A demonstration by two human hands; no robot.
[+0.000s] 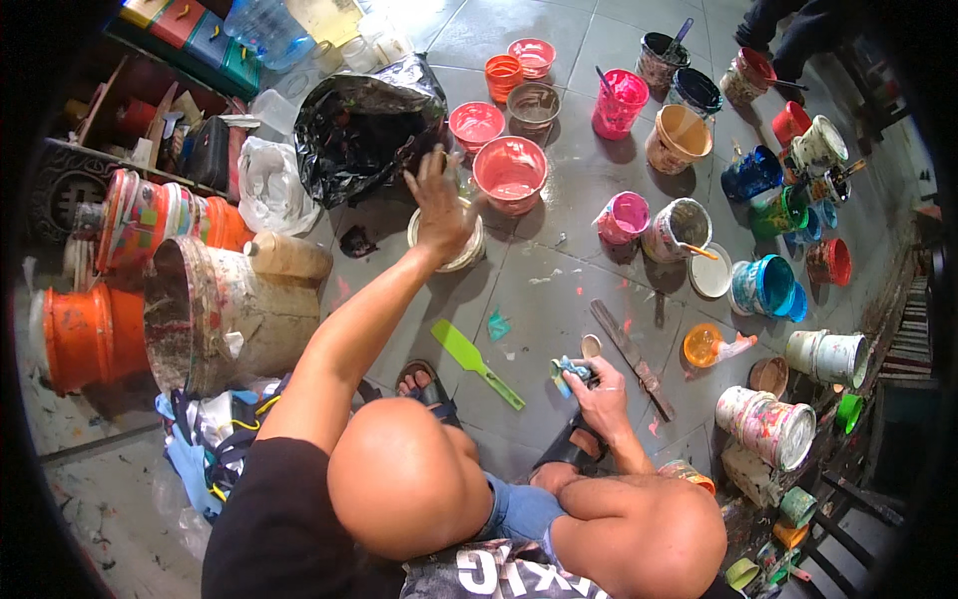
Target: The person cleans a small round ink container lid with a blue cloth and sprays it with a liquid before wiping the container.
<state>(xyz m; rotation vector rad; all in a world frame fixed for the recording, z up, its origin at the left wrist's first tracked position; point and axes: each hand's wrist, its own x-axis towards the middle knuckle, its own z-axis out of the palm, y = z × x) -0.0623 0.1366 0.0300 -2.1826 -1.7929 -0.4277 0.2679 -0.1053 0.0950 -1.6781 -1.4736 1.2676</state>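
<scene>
My left hand (439, 210) reaches over a white tub (413, 235), fingers apart, near the mouth of a black plastic bag (349, 120) and beside a tub of pink paint (509, 175). My right hand (599, 394) is closed on a crumpled light-blue rag (570, 369), just below a small wooden-coloured spoon (591, 345). A bright green spatula (461, 349) lies on the tiles between my hands. A long, stained flat stick (639, 369) lies right of my right hand.
Several paint containers (763, 285) stand along the right. Stained buckets (225, 309), orange tubs (90, 339) and a white bag (269, 190) crowd the left. An orange container (704, 344) sits at right. Another person's legs (778, 40) show at the top right. My sandalled feet are on the floor.
</scene>
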